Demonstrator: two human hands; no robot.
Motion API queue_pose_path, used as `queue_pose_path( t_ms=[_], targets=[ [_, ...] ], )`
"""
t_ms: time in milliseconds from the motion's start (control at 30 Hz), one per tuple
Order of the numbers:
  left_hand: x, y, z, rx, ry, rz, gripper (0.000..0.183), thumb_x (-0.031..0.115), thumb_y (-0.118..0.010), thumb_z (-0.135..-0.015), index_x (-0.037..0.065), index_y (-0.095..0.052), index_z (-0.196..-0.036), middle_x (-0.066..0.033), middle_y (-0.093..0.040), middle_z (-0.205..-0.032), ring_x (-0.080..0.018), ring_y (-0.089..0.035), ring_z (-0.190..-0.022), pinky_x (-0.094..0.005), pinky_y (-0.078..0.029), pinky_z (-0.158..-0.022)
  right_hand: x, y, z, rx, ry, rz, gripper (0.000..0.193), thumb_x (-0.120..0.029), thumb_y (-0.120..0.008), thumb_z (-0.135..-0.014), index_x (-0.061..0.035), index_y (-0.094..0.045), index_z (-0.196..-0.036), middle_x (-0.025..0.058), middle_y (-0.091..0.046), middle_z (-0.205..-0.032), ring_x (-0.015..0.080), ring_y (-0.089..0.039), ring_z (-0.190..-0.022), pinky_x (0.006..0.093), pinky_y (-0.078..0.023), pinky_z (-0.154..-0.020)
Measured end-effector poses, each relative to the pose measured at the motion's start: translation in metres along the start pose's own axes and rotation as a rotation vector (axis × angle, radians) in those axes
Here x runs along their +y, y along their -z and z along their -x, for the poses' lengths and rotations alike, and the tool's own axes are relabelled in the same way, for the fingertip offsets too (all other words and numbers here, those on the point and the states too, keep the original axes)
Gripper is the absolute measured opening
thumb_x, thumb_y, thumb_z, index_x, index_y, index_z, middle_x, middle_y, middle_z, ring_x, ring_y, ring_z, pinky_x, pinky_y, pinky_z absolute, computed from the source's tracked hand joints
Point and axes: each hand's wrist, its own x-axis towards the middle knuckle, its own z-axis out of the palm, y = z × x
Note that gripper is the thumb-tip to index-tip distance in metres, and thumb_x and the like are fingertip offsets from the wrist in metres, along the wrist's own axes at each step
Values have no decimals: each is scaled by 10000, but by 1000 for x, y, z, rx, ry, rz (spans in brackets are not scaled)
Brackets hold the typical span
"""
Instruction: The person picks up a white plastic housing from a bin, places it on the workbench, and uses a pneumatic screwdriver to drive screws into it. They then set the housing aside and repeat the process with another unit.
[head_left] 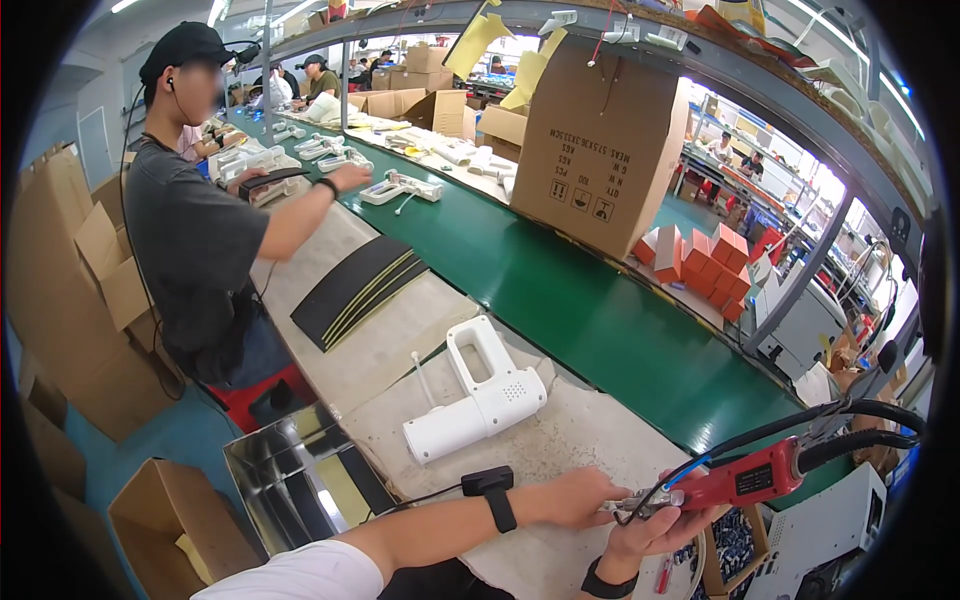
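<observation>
My right hand (655,528) is wrapped around the front of a red power screwdriver (750,478), which lies tilted with its nose pointing left. At the metal nose, the pinched fingers of my left hand (578,497) come close to the tip; whatever is between them is too small to make out. A white plastic handheld device (480,415) with a loop handle and a patch of small holes rests on the bench, beyond my left forearm. A thin white stick-like part (423,378) lies beside it.
Black padded strips with yellow edges (355,290) lie on the bench covering (375,400). A green conveyor belt (600,335) runs alongside, carrying white devices (400,188). A co-worker (200,220) handles a black strip at left. Nearby are a large carton (600,130) and a box of small parts (735,550).
</observation>
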Motion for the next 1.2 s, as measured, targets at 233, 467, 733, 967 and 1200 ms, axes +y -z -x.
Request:
queue_pose_path(
  t_ms=[233,467,733,967,1200],
  targets=[
    [-3,0,1,-14,-2,-19,427,212,-679,-763,88,-602,-1164,-157,-625,-739,-364,-609,-752,-450,-476,-697,-3,0,0,-19,-4,18,710,-345,-521,-892,65,-242,-1400,252,-492,-1191,265,-515,-902,376,-459,-775],
    [-6,-2,0,-29,7,-47,443,208,-691,-758,90,-596,-1174,-162,-633,-766,-366,-617,-774,-451,-482,-713,1,4,1,-36,-10,3,688,-330,-508,-907,41,-230,-1415,259,-476,-1221,293,-516,-953,400,-460,-820],
    [-5,-1,-1,-2,-15,-42,427,174,-683,-740,102,-607,-1154,-155,-636,-761,-359,-625,-757,-450,-490,-695,4,5,2,-27,14,7,691,-338,-510,-907,41,-230,-1411,261,-473,-1229,291,-515,-926,396,-462,-799],
    [-7,-2,0,9,-11,-72,413,137,-677,-741,112,-609,-1148,-150,-639,-753,-359,-627,-750,-449,-494,-688,2,5,1,-39,3,51,697,-353,-512,-896,48,-245,-1400,248,-497,-1186,254,-506,-873,367,-455,-747],
    [-5,-1,-1,-5,-10,-88,396,165,-686,-751,109,-611,-1136,-154,-640,-759,-360,-630,-755,-452,-493,-684,2,2,1,-31,12,38,697,-360,-512,-896,51,-249,-1394,234,-500,-1151,241,-494,-848,360,-449,-727]
  ],
)
